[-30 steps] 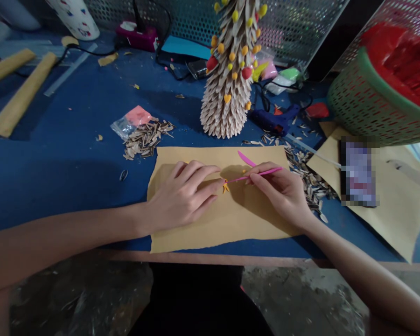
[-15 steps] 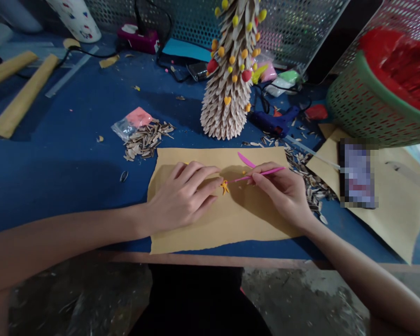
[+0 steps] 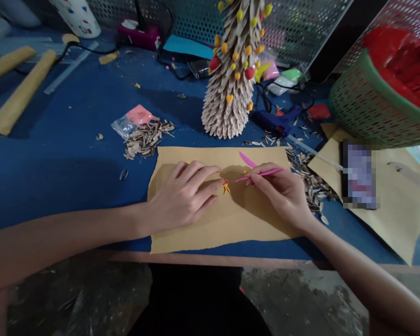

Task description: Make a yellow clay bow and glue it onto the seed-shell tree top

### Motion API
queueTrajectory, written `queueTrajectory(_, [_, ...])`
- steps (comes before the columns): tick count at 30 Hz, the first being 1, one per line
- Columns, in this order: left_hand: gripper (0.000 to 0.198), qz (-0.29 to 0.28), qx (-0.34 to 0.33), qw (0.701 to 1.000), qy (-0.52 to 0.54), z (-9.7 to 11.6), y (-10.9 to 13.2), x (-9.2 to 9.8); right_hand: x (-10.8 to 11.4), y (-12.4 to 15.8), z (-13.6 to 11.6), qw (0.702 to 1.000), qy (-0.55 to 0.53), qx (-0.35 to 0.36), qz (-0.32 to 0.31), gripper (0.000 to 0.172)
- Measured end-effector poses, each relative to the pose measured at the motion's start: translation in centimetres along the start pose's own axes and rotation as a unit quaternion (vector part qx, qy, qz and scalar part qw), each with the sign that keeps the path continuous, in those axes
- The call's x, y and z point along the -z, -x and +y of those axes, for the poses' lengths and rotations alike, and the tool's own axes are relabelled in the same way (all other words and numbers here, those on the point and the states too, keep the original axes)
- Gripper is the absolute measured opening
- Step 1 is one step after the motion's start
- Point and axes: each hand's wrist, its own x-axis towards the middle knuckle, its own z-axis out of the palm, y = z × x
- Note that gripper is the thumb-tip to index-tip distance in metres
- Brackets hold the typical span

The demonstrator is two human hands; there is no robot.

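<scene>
My left hand [image 3: 182, 196] lies on a tan paper sheet [image 3: 210, 228], its fingers lightly curled and their tips touching a small orange clay piece [image 3: 226, 187]. My right hand [image 3: 283, 191] pinches a thin pink tool [image 3: 257, 175] like a pen, with the tool's tip on the orange piece. A second pink tool [image 3: 247, 159] lies on the paper just behind my right hand. Behind the sheet stands a cone-shaped tree [image 3: 233, 79] covered in seed shells and dotted with yellow, orange and red clay bits.
Piles of sunflower seeds [image 3: 145, 137] lie left and right of the sheet, beside a small plastic bag [image 3: 131, 121]. A blue glue gun [image 3: 278, 121], a green basket [image 3: 371, 102] with red contents, paper rolls [image 3: 21, 98] and more tan paper [image 3: 395, 205] surround the work spot.
Almost nothing has moved: both hands stay on the orange piece, and the view has shifted slightly.
</scene>
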Motion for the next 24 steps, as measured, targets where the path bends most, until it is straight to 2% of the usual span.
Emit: queueTrajectory(24, [0.022, -0.009, 0.001, 1.000, 0.005, -0.01, -0.02, 0.18, -0.15, 0.12, -0.10, 0.998, 0.060, 0.020, -0.005, 0.011])
